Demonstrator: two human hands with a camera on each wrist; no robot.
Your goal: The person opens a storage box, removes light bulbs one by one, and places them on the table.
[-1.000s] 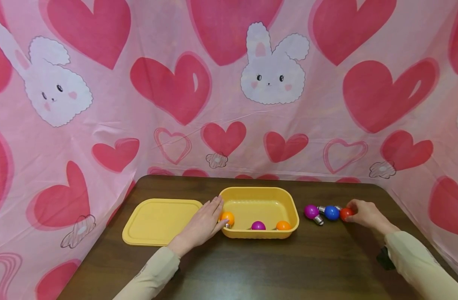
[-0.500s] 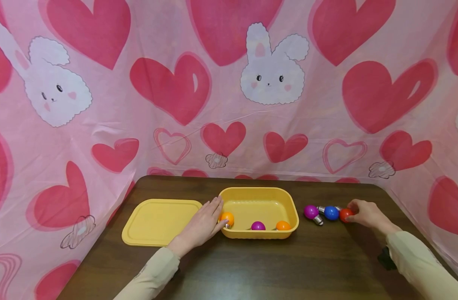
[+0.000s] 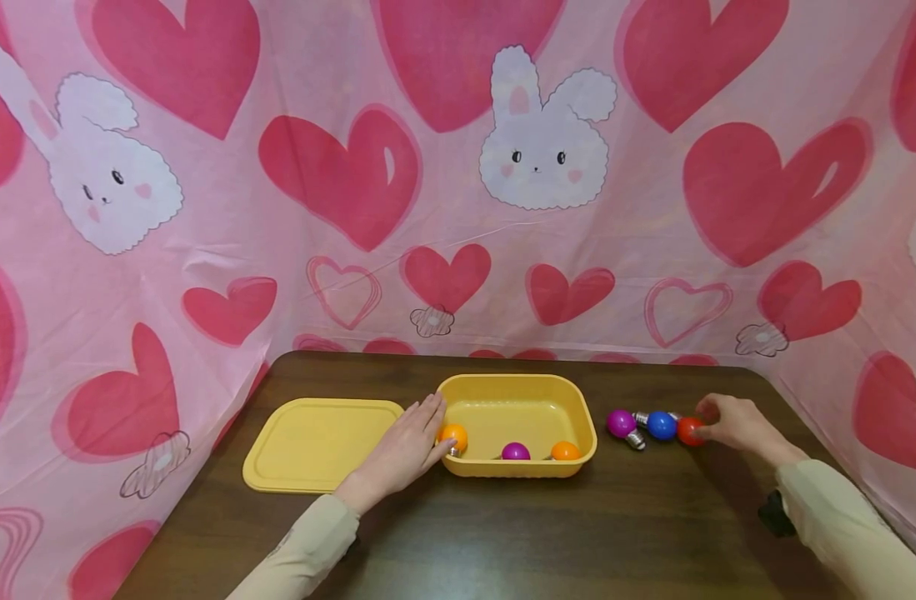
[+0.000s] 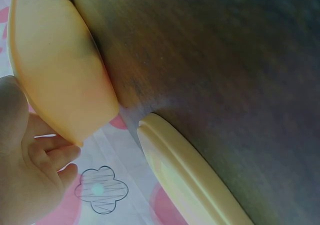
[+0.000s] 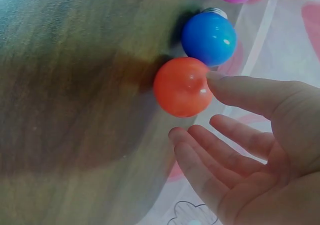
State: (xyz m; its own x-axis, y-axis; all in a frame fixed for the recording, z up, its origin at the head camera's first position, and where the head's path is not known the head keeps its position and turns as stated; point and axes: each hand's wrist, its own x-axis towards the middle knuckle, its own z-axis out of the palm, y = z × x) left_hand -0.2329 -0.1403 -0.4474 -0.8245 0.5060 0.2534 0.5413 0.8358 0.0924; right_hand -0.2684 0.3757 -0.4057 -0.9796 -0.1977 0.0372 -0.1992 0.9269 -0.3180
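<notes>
- Along the near wall of the yellow container [image 3: 518, 468] rest a purple bulb [image 3: 515, 451] and an orange bulb [image 3: 566, 451].
- At the container's left rim, the left hand [image 3: 401, 442] lies with fingers extended, gripping nothing; the wall looks like light, slightly flexible plastic, best steadied by that rim.
- To the container's right, on the worktop [image 3: 518, 542], lies the red bulb [image 3: 688, 432]. It is probably light, rigid and slick, apt to roll; whether glass or plastic I cannot tell, so fragile is the safer guess.
- Beside it, the right hand [image 3: 743, 429] has parted fingers: the thumb is at the globe's edge, the others stand apart, so nothing is gripped. Opposing them across the widest part should hold best.
- Just left of it, the blue bulb [image 3: 661, 426] crowds close, leaving the outer side easier to reach.
- Behind everything hangs a pink heart-patterned cloth [image 3: 458, 217].
</notes>
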